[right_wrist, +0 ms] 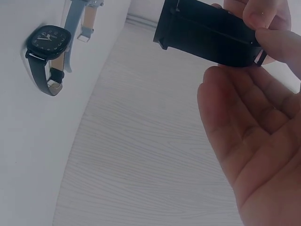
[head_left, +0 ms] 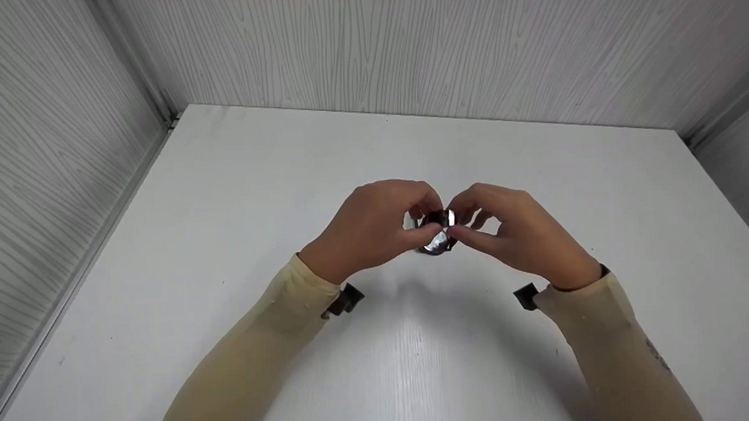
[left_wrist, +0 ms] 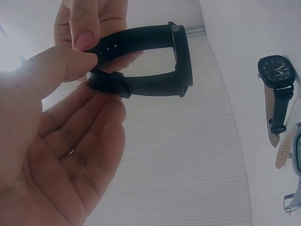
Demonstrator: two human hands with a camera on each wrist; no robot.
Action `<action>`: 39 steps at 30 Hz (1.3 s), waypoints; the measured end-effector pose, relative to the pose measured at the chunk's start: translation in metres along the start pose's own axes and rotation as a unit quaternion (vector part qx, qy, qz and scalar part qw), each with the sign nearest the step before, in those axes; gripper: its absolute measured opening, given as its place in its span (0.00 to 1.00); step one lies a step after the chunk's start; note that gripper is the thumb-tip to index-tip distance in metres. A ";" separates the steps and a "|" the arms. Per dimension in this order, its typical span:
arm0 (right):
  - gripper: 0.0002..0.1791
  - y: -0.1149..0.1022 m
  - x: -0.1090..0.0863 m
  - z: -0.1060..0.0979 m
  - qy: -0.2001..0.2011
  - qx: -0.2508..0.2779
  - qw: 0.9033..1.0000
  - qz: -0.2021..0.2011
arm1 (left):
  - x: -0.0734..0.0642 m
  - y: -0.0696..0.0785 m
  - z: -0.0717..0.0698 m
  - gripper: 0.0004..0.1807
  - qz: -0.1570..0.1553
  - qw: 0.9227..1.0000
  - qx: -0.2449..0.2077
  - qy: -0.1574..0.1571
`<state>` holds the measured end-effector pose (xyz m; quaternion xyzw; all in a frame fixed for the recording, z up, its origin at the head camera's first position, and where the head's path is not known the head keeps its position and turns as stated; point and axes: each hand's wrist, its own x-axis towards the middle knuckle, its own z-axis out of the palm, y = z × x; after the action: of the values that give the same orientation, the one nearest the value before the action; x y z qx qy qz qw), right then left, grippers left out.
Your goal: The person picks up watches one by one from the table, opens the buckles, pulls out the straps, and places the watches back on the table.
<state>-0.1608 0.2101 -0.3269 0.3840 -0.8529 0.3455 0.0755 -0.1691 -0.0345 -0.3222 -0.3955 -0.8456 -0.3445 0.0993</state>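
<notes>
Both hands hold one wristwatch (head_left: 436,241) between them above the white table, its shiny face catching light in the head view. My left hand (head_left: 375,226) pinches the black strap (left_wrist: 146,86) between thumb and fingers. In the left wrist view the strap makes a loop, and the watch case (left_wrist: 183,61) shows edge-on. Opposite it, my right hand (head_left: 525,233) pinches the strap near its buckle end, as the right wrist view shows. The watch's outer strap (right_wrist: 211,35) looks plain black there. Fingers partly hide where the strap ends meet.
A black-faced watch (left_wrist: 277,73) with a dark strap lies on a white surface in both wrist views. Close by is a light-blue-strapped watch (right_wrist: 77,21), partly cut off. Wood-grain panels (head_left: 369,48) enclose the white table (head_left: 285,157) at the back and sides.
</notes>
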 end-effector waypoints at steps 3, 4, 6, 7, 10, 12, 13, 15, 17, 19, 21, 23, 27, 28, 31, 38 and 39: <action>0.10 0.000 0.000 -0.001 0.002 0.011 1.000 0.000 | 0.001 0.000 0.000 0.06 0.006 1.000 -0.010 0.003; 0.10 0.000 0.000 -0.001 0.003 0.016 1.000 0.001 | 0.001 -0.001 0.000 0.06 0.007 1.000 -0.015 0.003; 0.10 0.001 0.000 -0.001 0.004 0.024 1.000 0.003 | 0.001 -0.001 0.000 0.06 0.003 1.000 -0.024 0.002; 0.10 0.001 0.000 -0.001 0.006 0.029 1.000 0.004 | 0.001 -0.001 0.000 0.06 0.002 1.000 -0.031 0.001; 0.10 0.002 0.001 -0.002 0.014 0.041 0.999 0.001 | 0.001 -0.001 0.000 0.06 -0.007 0.999 -0.048 -0.001; 0.10 0.002 0.001 -0.001 0.019 0.043 0.999 -0.003 | 0.001 -0.002 0.001 0.06 -0.006 0.999 -0.052 -0.001; 0.10 0.002 0.000 -0.001 0.021 0.043 0.999 -0.006 | 0.001 -0.002 0.002 0.07 -0.003 0.999 -0.051 -0.001; 0.10 0.001 0.000 -0.001 0.022 0.039 0.999 -0.011 | 0.001 -0.003 0.002 0.07 0.010 0.999 -0.040 -0.003; 0.10 0.001 0.000 -0.001 0.021 0.031 0.999 -0.015 | 0.001 -0.003 0.003 0.08 0.029 0.999 -0.028 -0.005; 0.10 0.001 0.000 -0.001 0.020 0.022 0.999 -0.020 | 0.002 -0.004 0.004 0.09 0.042 0.999 -0.019 -0.008; 0.11 0.001 0.000 0.000 0.020 0.009 0.999 -0.023 | 0.002 -0.003 0.004 0.09 0.044 0.999 -0.017 -0.014; 0.11 0.001 0.000 0.000 0.020 -0.003 0.999 -0.026 | 0.002 -0.002 0.004 0.08 0.039 0.999 -0.017 -0.022; 0.11 0.001 -0.002 0.000 0.018 -0.020 0.999 -0.030 | 0.002 -0.002 0.005 0.08 0.033 0.999 -0.011 -0.034; 0.11 0.002 -0.002 0.000 0.016 -0.021 0.999 -0.030 | 0.002 -0.002 0.006 0.07 0.035 0.999 -0.012 -0.032; 0.09 0.002 -0.001 0.000 0.008 -0.016 1.000 -0.023 | 0.001 -0.003 0.006 0.07 0.045 0.999 -0.014 -0.022; 0.06 0.004 -0.001 -0.001 -0.013 0.012 1.000 0.006 | 0.001 -0.003 0.006 0.06 0.055 0.998 -0.015 -0.009; 0.06 0.005 -0.001 -0.001 -0.013 0.018 1.000 0.006 | 0.001 -0.004 0.006 0.06 0.053 0.998 -0.015 -0.009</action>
<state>-0.1634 0.2134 -0.3290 0.3842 -0.8499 0.3565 0.0554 -0.1716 -0.0314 -0.3284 -0.4448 -0.8188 -0.3479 0.1035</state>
